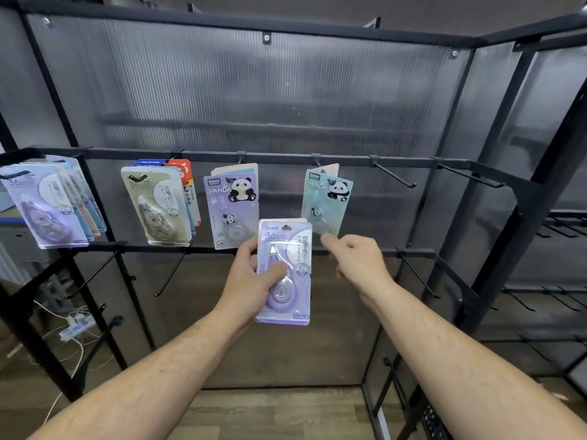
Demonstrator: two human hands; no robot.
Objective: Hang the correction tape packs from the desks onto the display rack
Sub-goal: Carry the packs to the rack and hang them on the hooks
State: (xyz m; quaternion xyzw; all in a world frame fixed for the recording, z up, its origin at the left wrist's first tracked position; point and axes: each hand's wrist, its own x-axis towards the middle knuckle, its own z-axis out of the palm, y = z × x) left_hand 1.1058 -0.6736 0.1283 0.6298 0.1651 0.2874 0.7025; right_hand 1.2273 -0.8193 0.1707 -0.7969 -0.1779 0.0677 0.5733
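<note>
The left grip (254, 277) is holding a lilac correction tape pack (283, 274) upright, thumb across its front, while the right grip (355, 257), fingers loosely curled and holding nothing, is reaching just beneath the teal panda pack (327, 201) hanging on the display rack (286, 158).

Head camera faces display rack (286, 160) closely, angled downward

L hand (254, 277) at 9 o'clock of centre – fingers curled, thumb pressed forward, gripping. R hand (355, 255) at 3 o'clock – loosely curled, holding nothing.
</note>
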